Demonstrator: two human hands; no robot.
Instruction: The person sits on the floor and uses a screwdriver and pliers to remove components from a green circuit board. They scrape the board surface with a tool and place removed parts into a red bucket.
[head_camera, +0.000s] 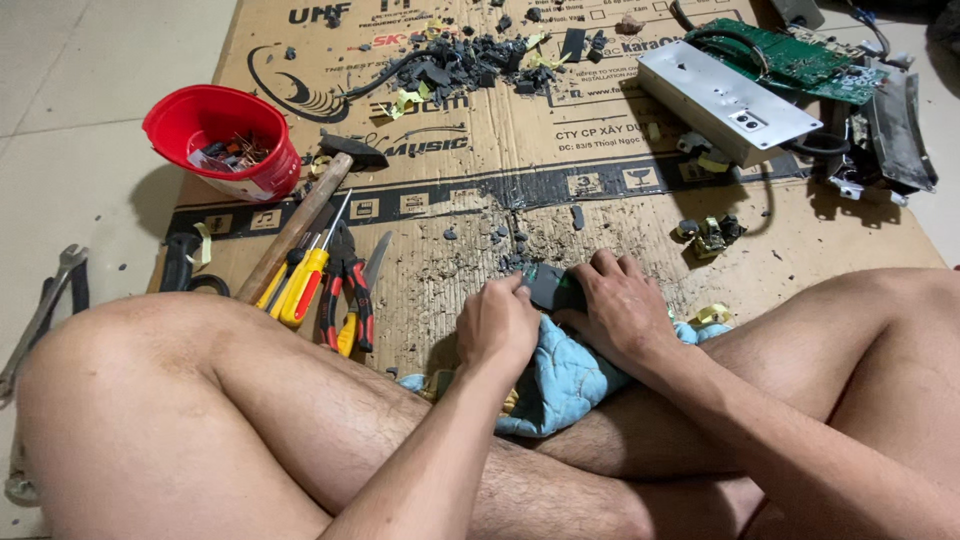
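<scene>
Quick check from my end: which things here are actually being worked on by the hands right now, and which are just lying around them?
In hand:
left hand and right hand, both on the small dark part
light blue cloth beneath it

Lying about:
hammer
yellow screwdrivers
red-handled pliers
red bowl
metal casing
green circuit board
wrench
dark debris pile

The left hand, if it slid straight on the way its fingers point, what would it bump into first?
The left hand points up and right, with its fingers already at the small dark block on the blue cloth. That block comes first; just past it is the right hand.
</scene>
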